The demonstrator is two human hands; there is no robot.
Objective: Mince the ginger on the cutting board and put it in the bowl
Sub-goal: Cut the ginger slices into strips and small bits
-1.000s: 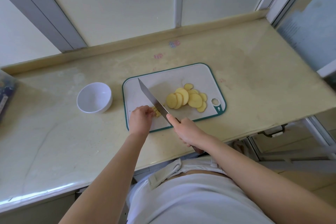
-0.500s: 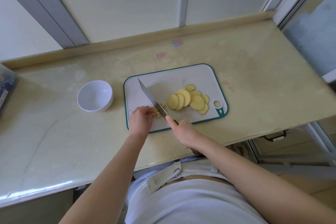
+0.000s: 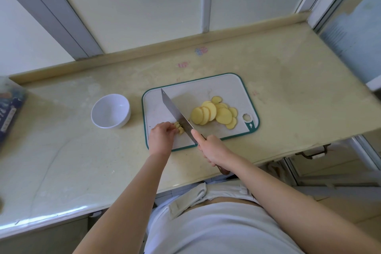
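Observation:
A white cutting board with a green rim (image 3: 226,86) lies on the beige counter. Near its front left, my left hand (image 3: 160,137) holds a small stack of ginger pieces (image 3: 179,127) with curled fingers. My right hand (image 3: 214,150) grips the handle of a cleaver (image 3: 175,114), index finger along the blade's spine. The blade lies diagonally across the board, its edge right against the ginger. A fan of pale yellow ginger slices (image 3: 214,114) lies on the board's right half. The empty white bowl (image 3: 111,111) stands on the counter just left of the board.
The counter (image 3: 288,80) ends in a raised lip and window frames at the back. A blue printed package (image 3: 9,115) sits at the far left edge. The counter's front edge runs close to my body, and a metal latch (image 3: 313,153) shows below the right side.
The cleaver has shifted slightly left along the ginger under my left hand, and more cut pieces show beside the blade. The slices and bowl have not moved.

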